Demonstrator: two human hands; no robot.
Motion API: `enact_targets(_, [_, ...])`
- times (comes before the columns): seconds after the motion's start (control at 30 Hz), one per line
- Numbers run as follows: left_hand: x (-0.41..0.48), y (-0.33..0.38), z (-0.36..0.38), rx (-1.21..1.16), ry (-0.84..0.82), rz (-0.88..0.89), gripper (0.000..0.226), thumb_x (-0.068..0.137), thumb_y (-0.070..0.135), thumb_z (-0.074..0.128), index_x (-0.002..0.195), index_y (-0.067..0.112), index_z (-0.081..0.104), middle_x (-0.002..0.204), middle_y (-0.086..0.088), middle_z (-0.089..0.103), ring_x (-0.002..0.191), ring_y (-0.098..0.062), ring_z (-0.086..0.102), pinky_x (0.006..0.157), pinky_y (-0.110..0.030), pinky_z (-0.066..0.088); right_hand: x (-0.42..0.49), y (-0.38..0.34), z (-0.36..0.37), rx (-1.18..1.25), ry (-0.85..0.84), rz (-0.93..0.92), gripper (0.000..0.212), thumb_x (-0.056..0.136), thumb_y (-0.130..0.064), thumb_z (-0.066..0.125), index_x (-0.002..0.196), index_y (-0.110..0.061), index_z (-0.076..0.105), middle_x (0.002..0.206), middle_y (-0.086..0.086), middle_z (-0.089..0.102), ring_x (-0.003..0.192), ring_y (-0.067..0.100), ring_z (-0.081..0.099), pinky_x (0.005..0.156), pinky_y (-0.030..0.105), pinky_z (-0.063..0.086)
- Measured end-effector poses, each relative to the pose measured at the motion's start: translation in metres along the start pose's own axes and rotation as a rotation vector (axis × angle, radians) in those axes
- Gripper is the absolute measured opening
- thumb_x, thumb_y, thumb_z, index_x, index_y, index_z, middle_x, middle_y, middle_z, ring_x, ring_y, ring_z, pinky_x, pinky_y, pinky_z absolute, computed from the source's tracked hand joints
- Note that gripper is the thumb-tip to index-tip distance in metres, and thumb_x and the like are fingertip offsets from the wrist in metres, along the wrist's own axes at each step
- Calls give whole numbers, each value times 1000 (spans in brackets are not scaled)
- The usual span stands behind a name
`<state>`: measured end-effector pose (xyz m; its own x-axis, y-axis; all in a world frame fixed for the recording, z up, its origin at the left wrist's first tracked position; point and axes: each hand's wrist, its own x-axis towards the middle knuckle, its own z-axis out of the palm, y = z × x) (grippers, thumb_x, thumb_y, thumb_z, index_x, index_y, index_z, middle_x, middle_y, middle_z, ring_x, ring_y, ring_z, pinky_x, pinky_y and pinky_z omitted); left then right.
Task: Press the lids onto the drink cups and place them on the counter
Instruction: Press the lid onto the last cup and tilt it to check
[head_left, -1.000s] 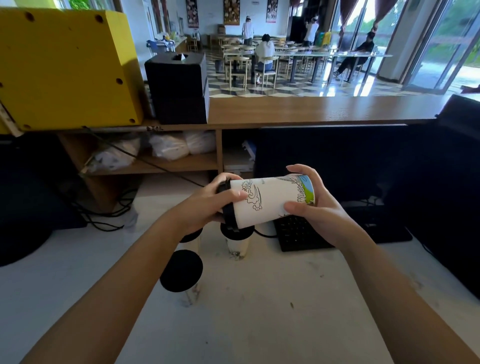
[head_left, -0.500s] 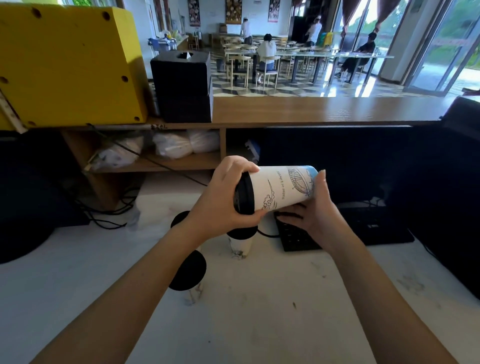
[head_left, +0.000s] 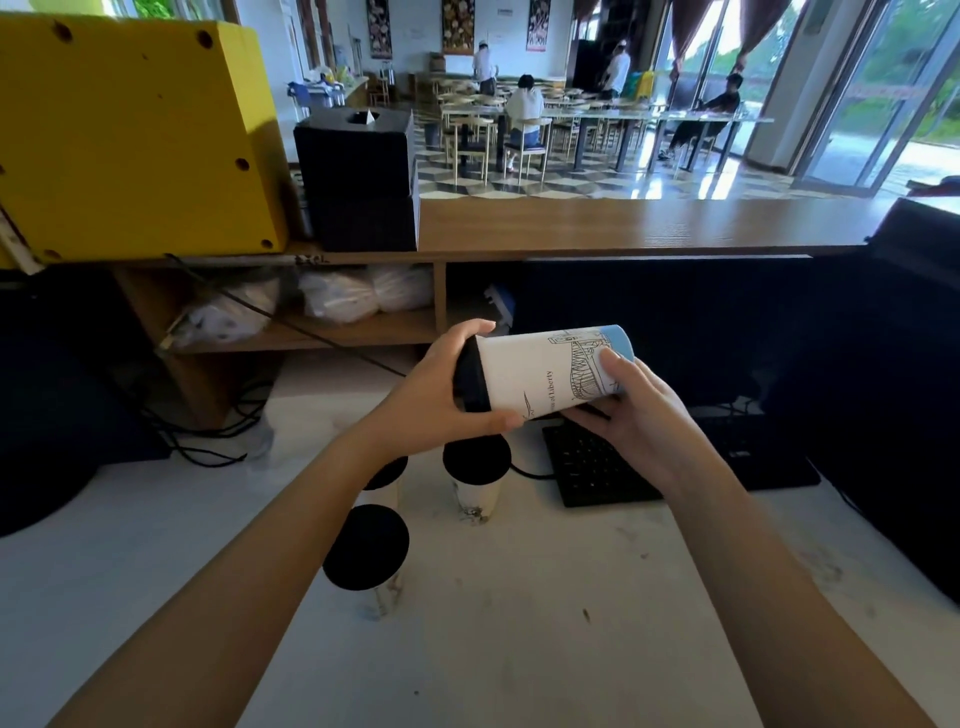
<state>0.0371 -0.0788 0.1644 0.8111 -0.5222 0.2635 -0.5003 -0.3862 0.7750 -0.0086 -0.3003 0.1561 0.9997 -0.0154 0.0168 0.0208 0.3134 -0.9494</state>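
Note:
I hold a white printed paper cup (head_left: 540, 371) on its side above the worktop, its black lid (head_left: 470, 382) pointing left. My left hand (head_left: 439, 402) wraps around the lid end. My right hand (head_left: 631, 410) grips the cup's blue bottom end from below and behind. Three more lidded cups stand upright on the white worktop (head_left: 519, 623) below: one (head_left: 475, 470) under the held cup, one (head_left: 366, 553) nearer me, and one (head_left: 387, 478) mostly hidden behind my left forearm.
A black keyboard (head_left: 597, 467) lies right of the cups, with a dark monitor (head_left: 675, 322) behind it. The raised wooden counter (head_left: 623, 226) runs across the back, bearing a black box (head_left: 361, 179) and a yellow box (head_left: 130, 135). Cables (head_left: 208, 436) trail at left.
The held cup has been turned about its axis, showing different print. My left hand shifted over the lid end and my right hand regripped the base; the cup moved slightly right.

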Motion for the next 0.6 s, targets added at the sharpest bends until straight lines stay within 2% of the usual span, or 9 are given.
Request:
enact_targets(0.07, [7, 1, 7, 29, 78, 7, 86, 64, 37, 83, 133, 26, 33, 132, 5, 41, 118, -9, 45, 93, -29, 48, 9, -2, 1, 159, 11, 43, 35, 86, -29, 56, 117, -12, 58, 114, 9, 66, 107, 21, 63, 94, 39, 51])
enact_targets(0.17, [19, 3, 22, 25, 213, 16, 86, 61, 37, 84, 130, 21, 36, 130, 0, 41, 118, -13, 45, 94, -29, 46, 26, -10, 4, 336, 59, 75, 38, 86, -28, 57, 119, -9, 56, 119, 12, 62, 113, 24, 59, 97, 40, 49])
enact_targets(0.23, [28, 4, 30, -16, 286, 19, 87, 61, 39, 84, 130, 18, 35, 130, -2, 39, 118, -14, 44, 94, -29, 46, 40, -22, 8, 369, 97, 66, 31, 90, -27, 56, 114, -8, 56, 111, 11, 63, 107, 24, 61, 94, 39, 50])
enact_targets(0.3, [37, 5, 33, -58, 322, 5, 88, 60, 40, 84, 128, 17, 34, 128, -2, 39, 117, -14, 44, 93, -27, 45, 52, -36, 15, 328, 116, 39, 28, 89, -26, 58, 111, -8, 57, 103, 9, 64, 98, 21, 63, 89, 38, 52])
enact_targets(0.43, [56, 3, 34, -115, 291, -61, 85, 63, 36, 84, 131, 16, 36, 124, 3, 43, 112, -12, 48, 86, -22, 44, 74, -58, 24, 146, 119, -39, 17, 86, -20, 63, 100, -10, 60, 94, 6, 67, 87, 19, 64, 93, 39, 49])
enact_targets(0.5, [64, 0, 33, -117, 241, -88, 82, 67, 35, 82, 132, 18, 37, 122, 6, 45, 109, -9, 48, 83, -19, 42, 81, -64, 27, 11, 115, -87, 25, 84, -19, 67, 104, -8, 60, 97, 7, 68, 87, 20, 66, 87, 37, 52])
enact_targets(0.6, [73, -8, 31, -115, 163, -112, 83, 68, 36, 81, 135, 18, 36, 125, 4, 49, 111, -10, 50, 90, -25, 44, 91, -69, 29, -225, 150, -150, 45, 76, -24, 75, 113, -7, 56, 107, 8, 68, 96, 21, 67, 82, 33, 55])
